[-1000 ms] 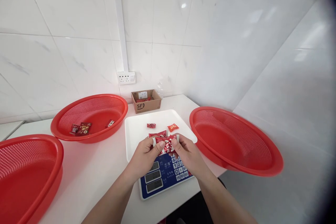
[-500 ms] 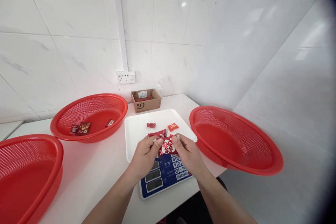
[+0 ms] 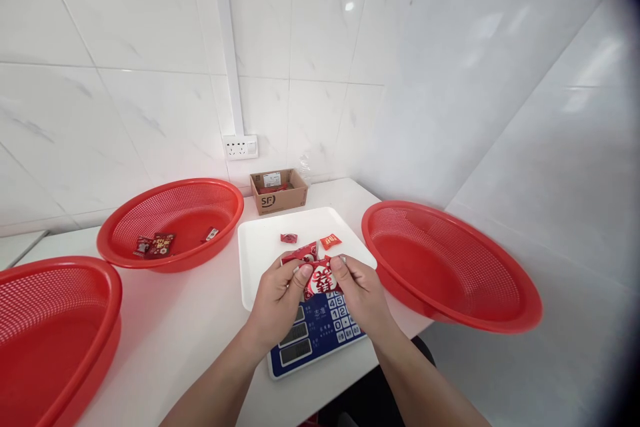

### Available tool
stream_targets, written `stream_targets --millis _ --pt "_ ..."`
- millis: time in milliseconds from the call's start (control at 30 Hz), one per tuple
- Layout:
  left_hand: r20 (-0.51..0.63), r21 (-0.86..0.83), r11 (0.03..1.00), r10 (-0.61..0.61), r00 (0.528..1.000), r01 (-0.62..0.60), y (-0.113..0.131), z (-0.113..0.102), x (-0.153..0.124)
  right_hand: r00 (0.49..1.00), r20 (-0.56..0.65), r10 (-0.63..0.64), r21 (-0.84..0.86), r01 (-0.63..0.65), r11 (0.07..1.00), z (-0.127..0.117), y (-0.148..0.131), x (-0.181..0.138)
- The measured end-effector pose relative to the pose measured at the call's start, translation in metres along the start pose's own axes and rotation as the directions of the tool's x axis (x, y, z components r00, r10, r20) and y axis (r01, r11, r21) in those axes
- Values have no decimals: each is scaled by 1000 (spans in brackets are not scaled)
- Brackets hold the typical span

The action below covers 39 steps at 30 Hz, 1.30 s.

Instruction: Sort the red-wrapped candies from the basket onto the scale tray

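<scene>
Between both thumbs and fingers I hold a red candy packet (image 3: 321, 278) with white print. My left hand (image 3: 281, 297) pinches its left end, and my right hand (image 3: 361, 290) grips its right end. The packet is above the near edge of a digital scale (image 3: 315, 340), in front of its white pan (image 3: 257, 240). Another red packet (image 3: 305, 253) shows just behind my left fingers; whether it is held or lying on the pan I cannot tell. Farther back on the pan lie a small dark red candy (image 3: 289, 238) and an orange-red candy (image 3: 331, 241).
A red basket (image 3: 450, 213) stands at the right. At the back left, another red basket (image 3: 170, 190) holds several wrapped candies (image 3: 159, 245); a third basket (image 3: 113, 320) is at the near left. An open cardboard box (image 3: 283, 200) with red packets sits by the wall.
The packet in my hands now shows a different printed face, as if turned over. Both hands keep their hold and have hardly moved.
</scene>
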<state>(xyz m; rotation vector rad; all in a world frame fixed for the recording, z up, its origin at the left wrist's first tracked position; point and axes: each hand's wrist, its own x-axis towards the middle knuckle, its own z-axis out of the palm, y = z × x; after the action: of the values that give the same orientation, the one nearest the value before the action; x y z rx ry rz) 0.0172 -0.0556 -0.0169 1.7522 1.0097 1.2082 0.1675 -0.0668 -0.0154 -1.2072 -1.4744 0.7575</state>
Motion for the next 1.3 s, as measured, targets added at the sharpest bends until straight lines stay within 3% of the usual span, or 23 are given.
stream_targets --millis 167,267,533,700,867,1033,1167,1300 --pt "-73 -52 996 -74 995 71 -3 -1 2 977 190 96 50 -107 993 -4 -5 2" --pt "-71 -78 994 -80 994 75 -3 -2 4 974 201 104 21 -110 994 -3 -5 1" --pt "253 -244 961 -69 965 133 -4 -5 7 974 193 121 82 -138 987 -4 -2 1" --pt "155 -275 952 -94 983 134 -4 -1 6 978 166 126 116 -146 982 -2 -3 1" --pt "223 -306 937 -104 969 171 -2 -5 9 968 205 147 79 -166 983 -5 -5 3" --pt "209 -347 910 -163 964 229 -4 -8 10 943 278 182 -41 -177 983 -9 -5 2" --pt "86 -357 916 -165 982 185 -6 -4 8 966 224 130 -69 -118 991 -4 -3 0" --pt "-7 -324 937 -139 990 129 -7 0 7 963 258 74 -137 -39 990 3 -3 0"
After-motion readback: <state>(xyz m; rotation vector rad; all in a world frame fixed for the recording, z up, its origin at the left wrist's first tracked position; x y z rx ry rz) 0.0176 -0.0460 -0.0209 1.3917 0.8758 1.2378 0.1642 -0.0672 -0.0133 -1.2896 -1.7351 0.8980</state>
